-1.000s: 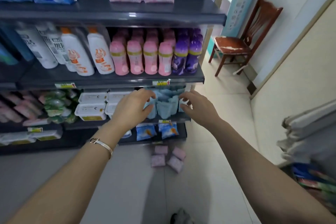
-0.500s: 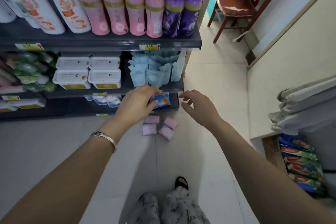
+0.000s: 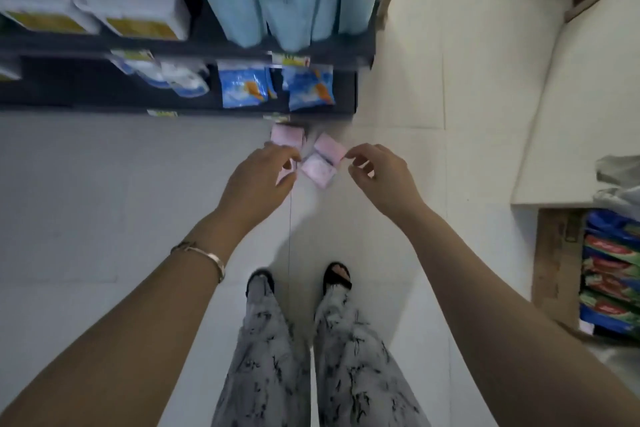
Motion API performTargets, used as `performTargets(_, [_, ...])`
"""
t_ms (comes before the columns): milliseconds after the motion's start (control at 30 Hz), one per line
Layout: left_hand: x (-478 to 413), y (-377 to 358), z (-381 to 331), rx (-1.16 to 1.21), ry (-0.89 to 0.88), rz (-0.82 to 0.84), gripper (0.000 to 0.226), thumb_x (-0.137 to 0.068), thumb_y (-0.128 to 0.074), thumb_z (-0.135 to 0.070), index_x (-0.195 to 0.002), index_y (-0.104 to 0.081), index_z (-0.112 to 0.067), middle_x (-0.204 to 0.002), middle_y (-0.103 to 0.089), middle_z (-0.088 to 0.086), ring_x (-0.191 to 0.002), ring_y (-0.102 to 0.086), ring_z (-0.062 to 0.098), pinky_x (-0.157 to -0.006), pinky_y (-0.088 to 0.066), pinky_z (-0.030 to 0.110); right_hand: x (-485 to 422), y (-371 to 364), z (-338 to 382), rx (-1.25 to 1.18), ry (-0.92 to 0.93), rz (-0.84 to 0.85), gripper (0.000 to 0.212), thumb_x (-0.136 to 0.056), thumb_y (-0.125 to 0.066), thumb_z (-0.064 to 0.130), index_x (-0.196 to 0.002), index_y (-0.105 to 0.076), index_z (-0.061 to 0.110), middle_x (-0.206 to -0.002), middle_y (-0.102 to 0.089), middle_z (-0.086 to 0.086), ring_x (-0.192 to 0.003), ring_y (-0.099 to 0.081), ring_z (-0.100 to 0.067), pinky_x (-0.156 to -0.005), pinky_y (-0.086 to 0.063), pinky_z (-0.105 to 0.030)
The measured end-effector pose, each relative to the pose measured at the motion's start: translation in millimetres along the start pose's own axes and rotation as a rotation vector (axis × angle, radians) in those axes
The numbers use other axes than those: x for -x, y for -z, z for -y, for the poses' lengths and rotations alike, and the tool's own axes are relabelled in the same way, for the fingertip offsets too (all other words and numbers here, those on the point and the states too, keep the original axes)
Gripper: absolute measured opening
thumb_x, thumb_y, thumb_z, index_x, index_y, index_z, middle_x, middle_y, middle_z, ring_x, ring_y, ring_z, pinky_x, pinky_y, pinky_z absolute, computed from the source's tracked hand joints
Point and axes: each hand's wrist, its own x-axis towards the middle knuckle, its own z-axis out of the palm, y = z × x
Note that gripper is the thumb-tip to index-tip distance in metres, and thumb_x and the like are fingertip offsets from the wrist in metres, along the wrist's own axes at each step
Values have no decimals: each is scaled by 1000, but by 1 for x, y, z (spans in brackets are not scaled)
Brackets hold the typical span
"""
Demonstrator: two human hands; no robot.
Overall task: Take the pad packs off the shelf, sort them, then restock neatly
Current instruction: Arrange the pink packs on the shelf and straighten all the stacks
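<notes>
Pink pad packs, clustered on floor, directly under my reach.
Left hand lies over one pack, right hand curls at another's corner; I cannot tell whether either grips.

Pink packs on the floor, clustered. Open floor at 9 and 3 o'clock of them, wide both ways. Shelf base stands just behind at 12, blue packets at its front edge. Feet near at 6. Cardboard box well apart at 4
</notes>
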Motion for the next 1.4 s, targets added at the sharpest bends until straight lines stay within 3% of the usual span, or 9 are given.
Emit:
performTargets(133, [-25, -64, 53, 9, 48, 66, 24, -91, -54, -14, -115, -58, -14, -99, -54, -1, -95, -52, 20, -80, -46, 35, -27, -69, -48, -57, -87, 17, 24, -90, -56, 11, -112, -64, 14, -105, -61, -3, -87, -60, -20, -81, -49, -35])
performTargets(233, [-38, -119, 101, -20, 64, 135, 28, -91, -55, -15, -119, -56, -15, -111, -58, 5, -102, -53, 23, -85, -47, 39, -48, -131, -87, -49, -158, 59, 26, -90, -54, 12, -115, -63, 16, -106, -61, -3, -91, -60, -21, -80, -47, -32])
performTargets(433, [-73, -225, 201, -233, 38, 246, 43, -92, -57, -19, -134, -47, -17, -135, -51, 7, -119, -50, 27, -96, -41, 37, -110, -245, -156, 112, -203, 136, 42, -92, -57, 19, -133, -50, 17, -127, -54, -10, -116, -49, -32, -95, -42, -37])
performTargets(567, [-112, -281, 264, -385, -19, 195, 52, -88, -61, -21, -136, -44, -16, -135, -51, 7, -122, -48, 28, -96, -42, 38, -165, -304, -195, 254, -205, 138, 55, -91, -58, 26, -142, -39, 18, -140, -42, -12, -125, -40, -37, -100, -37, -40])
performTargets(733, [-166, -335, 322, -526, 3, 146, 68, -85, -65, -22, -143, -33, -8, -142, -40, 13, -131, -37, 32, -99, -38, 43, -224, -360, -237, 415, -228, 77, 63, -85, -62, 34, -140, -35, 17, -138, -39, -13, -126, -39, -35, -98, -38, -41])
performTargets(933, [-209, -370, 362, -623, 61, 87, 77, -80, -65, -15, -145, -25, -9, -147, -29, 17, -135, -25, 38, -104, -26, 48, -262, -400, -271, 458, -291, -59, 71, -77, -68, 37, -135, -30, 22, -132, -37, -12, -129, -35, -35, -97, -33, -41])
performTargets(1033, [-224, -380, 366, -664, 60, 80, 85, -78, -69, -25, -147, -20, -17, -145, -28, 16, -129, -28, 39, -98, -29, 47, -274, -404, -278, 505, -291, -56, 75, -75, -69, 35, -136, -26, 25, -134, -37, -12, -132, -31, -34, -92, -32, -41])
performTargets(1200, [-229, -380, 365, -723, 34, 35, 91, -70, -74, -37, -144, -25, -16, -128, -45, 17, -111, -41, 38, -85, -31, 41, -275, -398, -279, 544, -257, -46, 78, -72, -70, 41, -134, -27, 24, -133, -40, -9, -131, -31, -32, -91, -29, -42])
performTargets(1400, [-174, -343, 330, -643, 67, 94, 96, -69, -72, -50, -144, -22, -20, -128, -43, 14, -115, -45, 34, -93, -32, 45, -228, -366, -247, 452, -323, 27, 89, -67, -74, 47, -135, -21, 29, -135, -37, -12, -126, -37, -34, -98, -31, -48])
